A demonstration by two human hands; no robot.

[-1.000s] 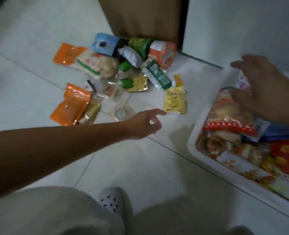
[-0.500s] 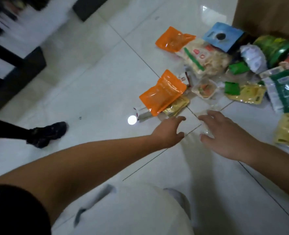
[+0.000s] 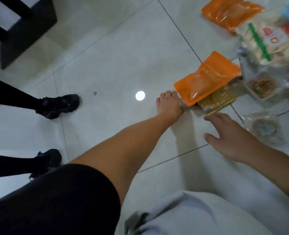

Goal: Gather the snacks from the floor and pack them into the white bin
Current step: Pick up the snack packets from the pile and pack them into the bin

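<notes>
Head view. Orange pouch (image 3: 206,78): flat on floor (image 3: 106,65), overlapping yellow packet (image 3: 215,100). Left hand (image 3: 170,103): fingers curled at pouch's lower corner; grip clamped or merely touching, cannot tell. Right hand (image 3: 231,138): fingers spread, empty, beside clear round-snack packet (image 3: 264,129). White bin: out of frame. Risk: glossy pouch may slip from a corner pinch, dragging the packet beneath.
</notes>
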